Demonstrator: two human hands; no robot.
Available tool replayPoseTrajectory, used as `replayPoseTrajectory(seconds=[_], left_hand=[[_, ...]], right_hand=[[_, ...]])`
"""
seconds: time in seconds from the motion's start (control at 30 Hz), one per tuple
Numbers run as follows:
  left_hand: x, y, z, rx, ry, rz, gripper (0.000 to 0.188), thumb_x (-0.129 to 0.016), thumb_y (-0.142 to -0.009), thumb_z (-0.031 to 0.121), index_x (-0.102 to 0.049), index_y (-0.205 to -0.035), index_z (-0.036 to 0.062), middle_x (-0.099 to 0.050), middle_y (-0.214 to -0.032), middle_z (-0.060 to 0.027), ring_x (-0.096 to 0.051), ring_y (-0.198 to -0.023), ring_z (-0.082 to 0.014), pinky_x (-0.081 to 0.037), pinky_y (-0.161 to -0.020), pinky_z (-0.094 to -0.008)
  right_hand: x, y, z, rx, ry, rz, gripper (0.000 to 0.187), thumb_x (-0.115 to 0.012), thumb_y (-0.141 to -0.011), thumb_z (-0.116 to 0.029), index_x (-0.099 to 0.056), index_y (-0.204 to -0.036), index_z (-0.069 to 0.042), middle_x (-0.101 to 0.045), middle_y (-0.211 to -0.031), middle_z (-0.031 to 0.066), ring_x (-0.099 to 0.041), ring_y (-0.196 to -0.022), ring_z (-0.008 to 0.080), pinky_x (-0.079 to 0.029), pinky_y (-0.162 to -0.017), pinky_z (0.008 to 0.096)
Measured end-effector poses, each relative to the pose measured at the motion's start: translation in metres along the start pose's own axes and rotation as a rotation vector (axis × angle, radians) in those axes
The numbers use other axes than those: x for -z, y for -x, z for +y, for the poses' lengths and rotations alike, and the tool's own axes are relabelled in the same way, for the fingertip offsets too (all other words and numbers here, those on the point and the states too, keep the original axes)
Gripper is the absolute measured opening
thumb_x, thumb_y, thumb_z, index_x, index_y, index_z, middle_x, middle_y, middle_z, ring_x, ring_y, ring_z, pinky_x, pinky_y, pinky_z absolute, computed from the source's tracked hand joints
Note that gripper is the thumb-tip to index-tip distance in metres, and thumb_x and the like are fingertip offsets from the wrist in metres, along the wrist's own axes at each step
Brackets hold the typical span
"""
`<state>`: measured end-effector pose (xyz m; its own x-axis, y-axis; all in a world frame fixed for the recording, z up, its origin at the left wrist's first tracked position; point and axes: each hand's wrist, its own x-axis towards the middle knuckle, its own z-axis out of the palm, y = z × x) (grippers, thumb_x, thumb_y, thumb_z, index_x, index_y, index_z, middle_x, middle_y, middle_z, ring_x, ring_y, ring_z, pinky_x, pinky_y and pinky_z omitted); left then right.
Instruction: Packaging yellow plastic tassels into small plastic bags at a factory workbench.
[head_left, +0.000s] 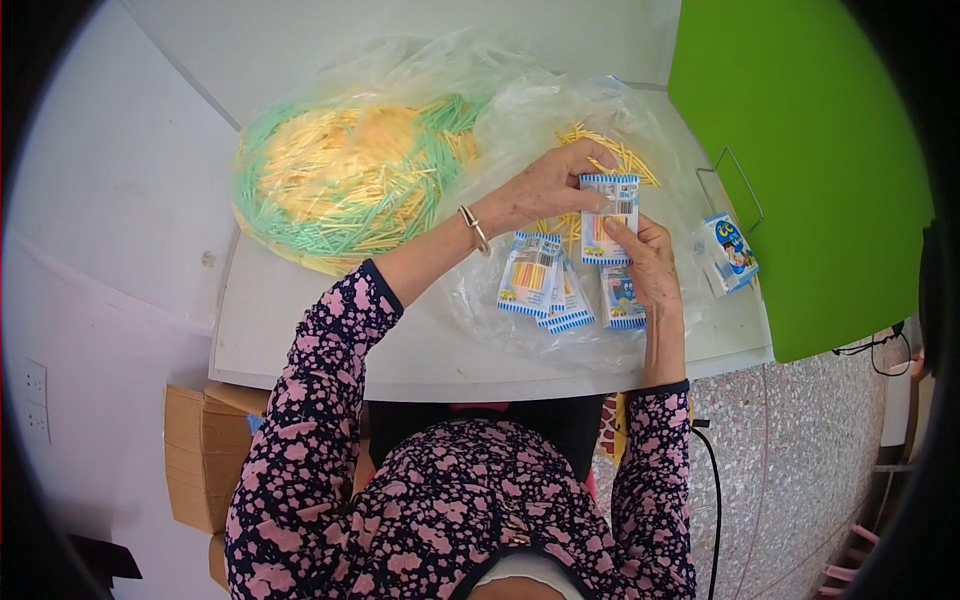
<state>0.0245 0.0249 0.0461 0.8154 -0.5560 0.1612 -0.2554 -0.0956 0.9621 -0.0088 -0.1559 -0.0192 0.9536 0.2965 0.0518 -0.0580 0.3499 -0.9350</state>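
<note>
A small white and blue packet (pixel 607 248) with a clear window showing yellow sticks is between my two hands. My left hand (pixel 548 186), with a bracelet at the wrist, pinches its top end. On its right side my right hand (pixel 655 268) grips it, thumb across the front. Just below lie several similar packets (pixel 529 272), partly overlapping, and another packet (pixel 623 300) sits under my right hand. Loose yellow sticks (pixel 625 157) lie behind my fingers on a clear plastic bag (pixel 510 125); my left hand hides some of them.
A large clear bag of yellow and green sticks (pixel 350 185) stands at the far left of the white table (pixel 300 335). More packets (pixel 730 253) lean near the green board (pixel 820 180) with a wire frame (pixel 740 190). A cardboard box (pixel 190 455) is below, left.
</note>
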Motion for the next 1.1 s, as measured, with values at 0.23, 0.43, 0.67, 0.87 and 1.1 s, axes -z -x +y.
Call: replayPoseTrajectory(seconds=[0.23,0.43,0.67,0.87,1.1], left_hand=[[-0.004,0.002,0.004,-0.045,-0.055,0.023,0.033,-0.057,-0.079,0.001,-0.048,-0.111,0.0026,-0.058,-0.095,-0.0036,-0.053,-0.086,-0.0076,-0.044,-0.078,-0.024],[-0.005,-0.002,-0.001,-0.062,-0.179,0.029,0.027,-0.059,-0.077,0.004,-0.049,-0.102,0.0027,-0.058,-0.089,-0.0015,-0.051,-0.083,-0.0077,-0.042,-0.073,-0.0226],[-0.008,-0.001,-0.001,-0.064,-0.061,0.004,0.034,-0.059,-0.073,0.0,-0.044,-0.103,0.0054,-0.059,-0.095,-0.0054,-0.05,-0.081,-0.009,-0.041,-0.071,-0.0235],[-0.011,0.003,0.005,0.006,-0.064,0.025,0.036,-0.06,-0.072,0.001,-0.043,-0.104,0.0049,-0.06,-0.097,-0.0067,-0.051,-0.084,-0.0096,-0.042,-0.073,-0.0239],[-0.009,0.005,0.011,0.111,0.049,-0.008,0.04,-0.059,-0.072,0.002,-0.045,-0.109,0.0037,-0.056,-0.101,-0.0082,-0.051,-0.094,-0.0128,-0.042,-0.081,-0.0247]], right_hand=[[-0.002,0.002,-0.003,0.037,-0.064,0.007,0.025,-0.062,-0.083,-0.014,-0.061,-0.103,0.0,-0.065,-0.092,0.0059,-0.059,-0.081,0.0097,-0.046,-0.075,0.0242],[0.002,0.004,0.0,0.009,0.029,-0.011,0.025,-0.063,-0.083,-0.014,-0.061,-0.103,0.001,-0.065,-0.093,0.0064,-0.058,-0.082,0.0096,-0.045,-0.075,0.0237],[-0.002,0.008,-0.001,-0.016,0.099,0.006,0.023,-0.068,-0.079,-0.019,-0.066,-0.094,-0.001,-0.065,-0.083,0.0037,-0.057,-0.071,0.0065,-0.044,-0.063,0.0203],[-0.004,0.01,0.001,-0.007,0.14,0.007,0.026,-0.069,-0.077,-0.023,-0.066,-0.092,-0.001,-0.065,-0.08,0.0025,-0.056,-0.068,0.0058,-0.042,-0.058,0.0192],[0.001,0.011,0.0,-0.094,0.131,-0.025,0.026,-0.07,-0.076,-0.023,-0.066,-0.092,-0.003,-0.064,-0.079,0.0017,-0.056,-0.067,0.0057,-0.042,-0.057,0.0196]])
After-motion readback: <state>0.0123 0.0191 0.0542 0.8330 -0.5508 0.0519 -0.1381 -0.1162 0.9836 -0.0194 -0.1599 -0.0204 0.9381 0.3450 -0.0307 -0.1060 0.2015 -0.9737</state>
